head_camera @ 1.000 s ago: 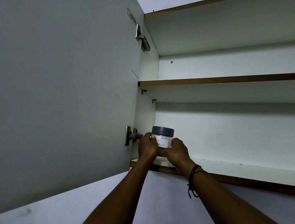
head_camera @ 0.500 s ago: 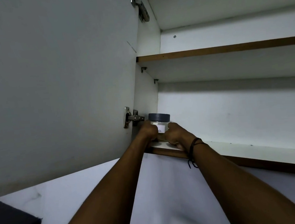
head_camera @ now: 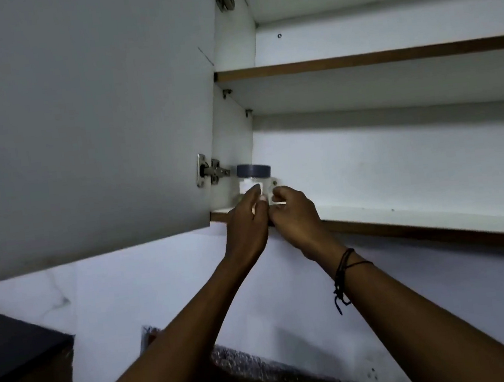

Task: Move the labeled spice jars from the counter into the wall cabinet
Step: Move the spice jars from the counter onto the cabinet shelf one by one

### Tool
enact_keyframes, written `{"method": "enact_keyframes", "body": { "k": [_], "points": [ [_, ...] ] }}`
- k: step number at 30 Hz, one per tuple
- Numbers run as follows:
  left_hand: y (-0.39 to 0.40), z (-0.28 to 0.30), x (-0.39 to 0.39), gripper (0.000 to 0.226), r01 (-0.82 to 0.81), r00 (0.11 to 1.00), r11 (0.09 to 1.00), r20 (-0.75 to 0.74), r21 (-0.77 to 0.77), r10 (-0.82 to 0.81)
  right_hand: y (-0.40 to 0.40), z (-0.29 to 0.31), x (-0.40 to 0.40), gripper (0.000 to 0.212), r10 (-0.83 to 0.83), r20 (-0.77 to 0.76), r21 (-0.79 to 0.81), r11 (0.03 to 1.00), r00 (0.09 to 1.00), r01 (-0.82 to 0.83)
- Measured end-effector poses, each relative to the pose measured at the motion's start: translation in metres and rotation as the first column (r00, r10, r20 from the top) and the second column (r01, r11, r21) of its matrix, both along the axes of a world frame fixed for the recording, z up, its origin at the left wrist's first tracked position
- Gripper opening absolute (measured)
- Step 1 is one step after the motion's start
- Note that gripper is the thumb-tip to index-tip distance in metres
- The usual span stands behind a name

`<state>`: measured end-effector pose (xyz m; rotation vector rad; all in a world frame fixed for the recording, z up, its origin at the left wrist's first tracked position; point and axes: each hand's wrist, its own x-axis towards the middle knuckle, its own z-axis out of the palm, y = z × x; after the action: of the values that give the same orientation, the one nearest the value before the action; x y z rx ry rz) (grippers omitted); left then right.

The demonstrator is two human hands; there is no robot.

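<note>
Spice jar (head_camera: 254, 180) with grey lid upright on bottom cabinet shelf (head_camera: 435, 210), left hand (head_camera: 247, 219) at its seven o'clock, right hand (head_camera: 294, 214) at five o'clock, both sets of fingers loosely curled just off the jar, gripping nothing

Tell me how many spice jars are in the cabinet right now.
1. The spice jar stands at the left end of the bottom shelf, by the lower hinge. Both hands partly cover it; more could be hidden behind them.

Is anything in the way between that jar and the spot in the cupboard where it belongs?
Nothing visible. The jar already stands on the bottom shelf, at its left end near the lower hinge. The door hangs open, and both hands are at the jar's front.
</note>
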<state>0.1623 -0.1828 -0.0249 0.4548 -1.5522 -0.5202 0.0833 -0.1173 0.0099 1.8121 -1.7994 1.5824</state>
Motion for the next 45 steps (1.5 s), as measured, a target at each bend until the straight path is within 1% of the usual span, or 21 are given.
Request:
{"method": "enact_keyframes", "body": {
  "k": [2, 4, 7, 10, 15, 19, 21, 24, 26, 28, 30, 31, 32, 33, 35, 37, 38, 39, 40, 43, 45],
  "points": [
    [0.019, -0.029, 0.008, 0.031, 0.030, 1.000, 0.999, 0.009, 0.017, -0.030, 0.020, -0.025, 0.005, 0.030, 0.042, 0.021, -0.011, 0.999, 0.999, -0.042],
    [0.035, -0.059, 0.016, 0.033, 0.056, 0.998, 0.997, 0.027, 0.055, -0.058, 0.037, -0.055, 0.007, 0.035, 0.055, 0.031, 0.035, 0.998, 0.998, -0.056],
    [0.055, -0.101, 0.025, 0.039, 0.101, 0.989, 0.981, 0.090, 0.164, -0.116, 0.057, -0.106, 0.005, 0.047, -0.007, 0.029, 0.138, 0.990, 1.000, 0.003],
    [0.077, -0.146, 0.031, 0.042, 0.125, 0.975, 0.964, 0.149, 0.236, -0.163, 0.080, -0.155, 0.008, 0.054, -0.046, 0.037, 0.215, 0.976, 0.998, 0.037],
    [0.110, -0.216, 0.039, 0.042, 0.130, 0.944, 0.938, 0.249, 0.321, -0.215, 0.112, -0.225, 0.021, 0.053, -0.100, 0.084, 0.332, 0.941, 0.991, 0.067],
    [0.143, -0.276, 0.049, 0.038, 0.145, 0.911, 0.921, 0.316, 0.361, -0.267, 0.139, -0.284, 0.036, 0.038, -0.101, 0.106, 0.398, 0.916, 0.989, 0.050],
    [0.159, -0.311, 0.056, 0.037, 0.132, 0.893, 0.913, 0.353, 0.387, -0.279, 0.155, -0.321, 0.047, 0.037, -0.120, 0.154, 0.438, 0.898, 0.981, 0.041],
    [0.191, -0.376, 0.073, 0.038, 0.107, 0.839, 0.893, 0.442, 0.437, -0.317, 0.191, -0.391, 0.067, 0.035, -0.175, 0.198, 0.534, 0.845, 0.964, 0.044],
    [0.219, -0.429, 0.092, 0.036, 0.129, 0.785, 0.858, 0.477, 0.498, -0.395, 0.224, -0.445, 0.086, 0.027, -0.173, 0.212, 0.610, 0.792, 0.962, 0.008],
    [0.242, -0.468, 0.112, 0.033, 0.143, 0.720, 0.848, 0.535, 0.510, -0.443, 0.252, -0.488, 0.099, 0.024, -0.152, 0.191, 0.671, 0.741, 0.970, -0.016],
    [0.257, -0.499, 0.125, 0.031, 0.112, 0.649, 0.847, 0.607, 0.520, -0.459, 0.274, -0.523, 0.107, 0.038, -0.108, 0.097, 0.756, 0.655, 0.989, -0.003],
    [0.262, -0.511, 0.129, 0.030, 0.081, 0.624, 0.836, 0.626, 0.543, -0.468, 0.283, -0.535, 0.109, 0.049, -0.083, 0.058, 0.793, 0.609, 0.995, 0.004],
    [0.266, -0.521, 0.132, 0.029, 0.040, 0.618, 0.819, 0.630, 0.573, -0.471, 0.290, -0.545, 0.112, 0.059, -0.064, 0.048, 0.818, 0.575, 0.997, -0.003],
    [0.270, -0.527, 0.133, 0.028, -0.008, 0.635, 0.783, 0.608, 0.622, -0.477, 0.296, -0.553, 0.114, 0.067, -0.051, 0.062, 0.829, 0.559, 0.997, -0.023],
    [0.273, -0.531, 0.132, 0.027, -0.076, 0.720, 0.658, 0.498, 0.749, -0.484, 0.300, -0.560, 0.114, 0.079, -0.037, 0.106, 0.830, 0.554, 0.994, -0.068],
    [0.274, -0.528, 0.130, 0.027, -0.058, 0.792, 0.510, 0.350, 0.858, -0.500, 0.300, -0.562, 0.110, 0.089, -0.023, 0.154, 0.838, 0.532, 0.988, -0.118],
    [0.275, -0.526, 0.130, 0.028, -0.031, 0.809, 0.439, 0.280, 0.898, -0.516, 0.300, -0.563, 0.107, 0.096, -0.012, 0.186, 0.845, 0.513, 0.982, -0.154],
    [0.275, -0.525, 0.130, 0.029, -0.012, 0.817, 0.385, 0.231, 0.923, -0.529, 0.301, -0.563, 0.104, 0.104, -0.001, 0.211, 0.848, 0.497, 0.977, -0.183],
    [0.276, -0.523, 0.130, 0.031, -0.002, 0.824, 0.351, 0.200, 0.936, -0.530, 0.302, -0.565, 0.103, 0.111, 0.005, 0.222, 0.847, 0.494, 0.975, -0.196],
    [0.278, -0.520, 0.129, 0.035, 0.011, 0.870, 0.278, 0.128, 0.960, -0.476, 0.305, -0.569, 0.107, 0.118, -0.053, 0.273, 0.811, 0.551, 0.961, -0.200],
    [0.280, -0.518, 0.126, 0.040, 0.042, 0.923, 0.174, 0.029, 0.984, -0.384, 0.305, -0.567, 0.109, 0.116, -0.151, 0.364, 0.746, 0.638, 0.919, -0.191]
  ]
}}
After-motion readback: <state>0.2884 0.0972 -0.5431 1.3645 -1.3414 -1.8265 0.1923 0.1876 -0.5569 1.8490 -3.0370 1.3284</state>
